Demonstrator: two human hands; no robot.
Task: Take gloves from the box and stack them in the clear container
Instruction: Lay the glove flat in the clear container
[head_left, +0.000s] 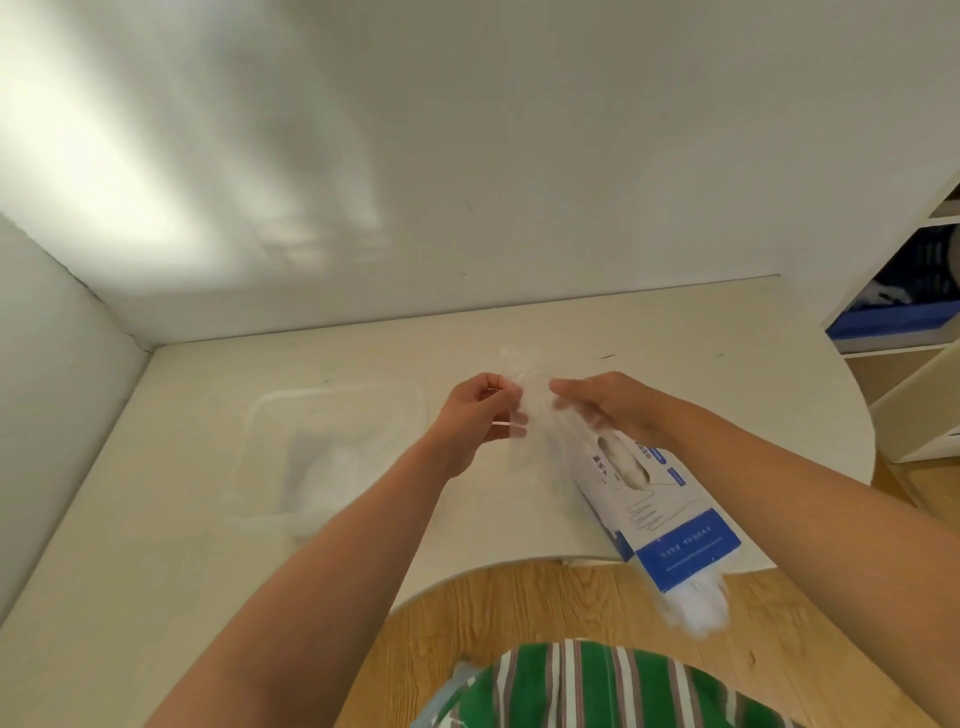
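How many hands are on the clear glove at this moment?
2. The left hand pinches the glove at its left edge; the right hand holds it from the right, over the far end of the box.

The counter (156, 545) runs back to a wall (467, 156) behind it and meets a side wall (52, 364) on the left. On the counter's left half sits the container (332, 387), with a pile of gloves (332, 467) lying inside it. To its right, the box (670, 519) lies at an angle. Its near end juts past the counter's front edge, over the floor (519, 613), and a bunch of gloves (696, 608) hangs from that end. Between container and box, above the counter, the left hand (478, 410) and right hand (613, 405) hold a glove (535, 400) between them, the right hand just over the box's far end. A shelf unit (914, 364) stands beyond the counter's right end.
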